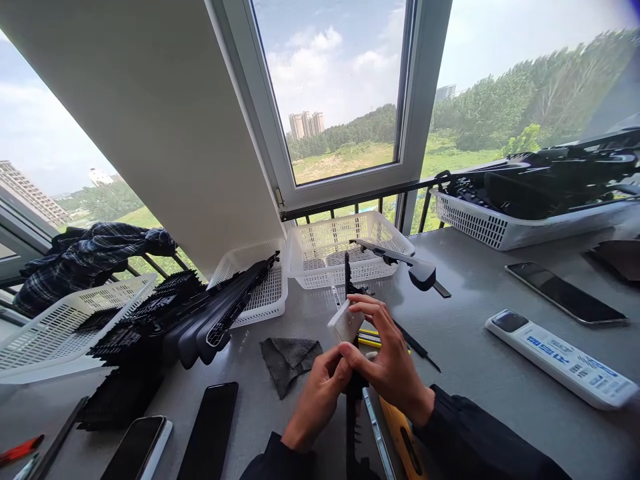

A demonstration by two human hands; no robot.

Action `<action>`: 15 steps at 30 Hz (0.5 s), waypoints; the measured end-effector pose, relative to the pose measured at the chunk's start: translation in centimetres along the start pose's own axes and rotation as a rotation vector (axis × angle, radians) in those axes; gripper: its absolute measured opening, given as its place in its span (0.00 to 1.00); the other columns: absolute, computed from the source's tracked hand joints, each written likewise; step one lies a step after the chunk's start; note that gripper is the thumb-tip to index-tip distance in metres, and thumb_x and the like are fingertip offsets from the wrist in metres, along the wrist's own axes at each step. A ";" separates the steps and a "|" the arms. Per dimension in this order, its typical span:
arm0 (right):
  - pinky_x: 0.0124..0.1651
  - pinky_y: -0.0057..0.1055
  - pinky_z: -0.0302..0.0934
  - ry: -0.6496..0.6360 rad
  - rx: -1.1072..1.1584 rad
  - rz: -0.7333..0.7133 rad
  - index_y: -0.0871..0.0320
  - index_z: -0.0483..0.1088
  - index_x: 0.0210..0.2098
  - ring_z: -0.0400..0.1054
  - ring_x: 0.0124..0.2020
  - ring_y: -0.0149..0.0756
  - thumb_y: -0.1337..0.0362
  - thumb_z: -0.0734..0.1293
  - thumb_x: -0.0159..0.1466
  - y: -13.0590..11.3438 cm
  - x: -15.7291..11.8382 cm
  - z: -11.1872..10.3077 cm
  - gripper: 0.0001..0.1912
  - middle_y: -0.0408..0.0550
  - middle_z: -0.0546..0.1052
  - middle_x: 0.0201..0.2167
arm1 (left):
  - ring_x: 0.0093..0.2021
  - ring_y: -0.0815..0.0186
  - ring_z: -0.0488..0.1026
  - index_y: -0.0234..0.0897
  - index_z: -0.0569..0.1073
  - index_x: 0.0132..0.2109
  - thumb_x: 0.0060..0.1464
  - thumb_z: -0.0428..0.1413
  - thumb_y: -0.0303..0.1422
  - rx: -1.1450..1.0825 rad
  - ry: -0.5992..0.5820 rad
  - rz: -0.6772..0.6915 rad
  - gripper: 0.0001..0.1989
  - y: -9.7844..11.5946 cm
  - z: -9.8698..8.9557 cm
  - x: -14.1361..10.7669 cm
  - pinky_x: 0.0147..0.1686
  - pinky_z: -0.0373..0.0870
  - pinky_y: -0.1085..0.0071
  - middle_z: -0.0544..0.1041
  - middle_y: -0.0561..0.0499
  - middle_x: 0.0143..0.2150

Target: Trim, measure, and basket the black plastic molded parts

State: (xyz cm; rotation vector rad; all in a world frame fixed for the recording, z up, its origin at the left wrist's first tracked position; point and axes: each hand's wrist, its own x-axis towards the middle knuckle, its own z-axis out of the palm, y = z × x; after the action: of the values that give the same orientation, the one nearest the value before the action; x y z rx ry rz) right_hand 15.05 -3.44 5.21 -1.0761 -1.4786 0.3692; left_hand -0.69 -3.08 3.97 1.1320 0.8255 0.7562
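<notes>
A small white, rough-looking pad is held up in front of me, its exact kind unclear. My right hand grips it, fingers over its top edge and thumb at the lower corner. My left hand is closed in a pinch where that lower corner meets my right thumb; what its fingertips hold is mostly hidden. Beneath both hands runs a long black plastic part, partly covered by them. A yellow-and-black striped object lies behind my right hand. A dark grey cloth is to the left.
White baskets stand along the window side, with long black parts leaning out at left. Another basket at right is heaped with black parts. Phones, a white device and an orange-yellow tool lie on the table.
</notes>
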 end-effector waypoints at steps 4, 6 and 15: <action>0.63 0.49 0.65 -0.023 0.062 -0.011 0.49 0.66 0.56 0.66 0.63 0.50 0.63 0.71 0.64 -0.4 -0.1 0.2 0.21 0.54 0.72 0.61 | 0.33 0.65 0.64 0.35 0.75 0.35 0.51 0.60 0.66 0.146 0.067 0.075 0.34 -0.4 0.0 0.1 0.35 0.65 0.71 0.70 0.53 0.31; 0.63 0.49 0.65 -0.029 0.048 -0.021 0.49 0.66 0.55 0.67 0.63 0.50 0.63 0.72 0.63 -0.5 -0.2 0.3 0.22 0.54 0.72 0.61 | 0.34 0.64 0.65 0.36 0.75 0.36 0.49 0.60 0.67 0.195 0.105 0.065 0.35 -0.6 -0.1 0.0 0.37 0.66 0.70 0.71 0.52 0.32; 0.64 0.52 0.64 0.050 -0.003 0.149 0.50 0.68 0.54 0.67 0.62 0.51 0.58 0.72 0.65 0.6 0.3 0.3 0.19 0.54 0.72 0.61 | 0.43 0.54 0.76 0.37 0.82 0.52 0.59 0.59 0.59 0.157 0.009 0.121 0.30 1.0 0.9 -0.5 0.47 0.74 0.62 0.80 0.45 0.40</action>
State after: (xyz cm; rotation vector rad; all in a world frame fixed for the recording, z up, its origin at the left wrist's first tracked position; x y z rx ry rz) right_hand 15.05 -2.77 4.82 -1.1934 -1.3592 0.4422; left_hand -0.31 -3.66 5.23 1.3294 0.8408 0.8074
